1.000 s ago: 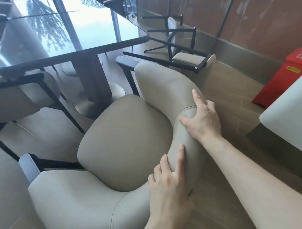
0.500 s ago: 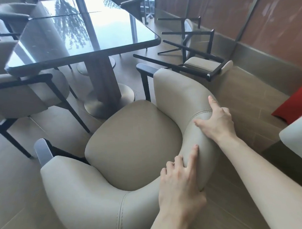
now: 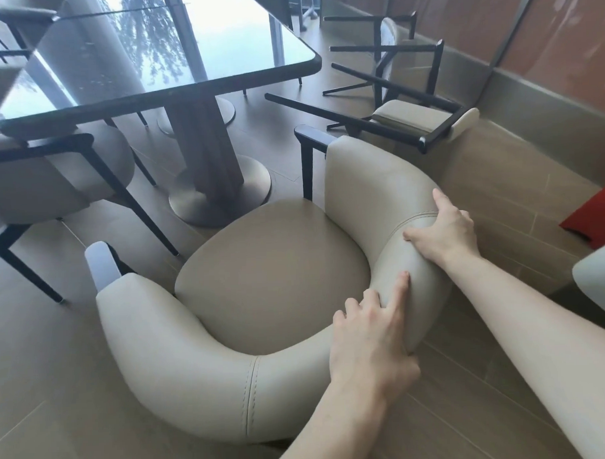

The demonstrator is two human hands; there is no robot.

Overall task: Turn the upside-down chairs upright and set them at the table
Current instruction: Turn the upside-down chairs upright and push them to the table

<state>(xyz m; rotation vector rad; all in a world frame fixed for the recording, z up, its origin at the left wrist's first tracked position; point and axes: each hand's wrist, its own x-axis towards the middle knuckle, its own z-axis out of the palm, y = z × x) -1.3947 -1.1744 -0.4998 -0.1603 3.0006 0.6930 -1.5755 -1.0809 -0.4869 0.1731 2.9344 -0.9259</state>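
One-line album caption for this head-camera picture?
Both hands, left and right, grip an upright beige chair beside the table.

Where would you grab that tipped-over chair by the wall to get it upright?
Probably by the dark frame of the tipped chair, near its pale backrest, coming from the open floor side beside the upright chair. Its legs stick up and out toward the table, while the padded part lies low by the wall, so the thin bars look the easiest grip.

Bright, soft daylight; the glossy table top (image 3: 185, 55) mirrors pale sky and a tree. Shadows are faint. Wide-angle bending curves the edges; detail looks slightly soft.
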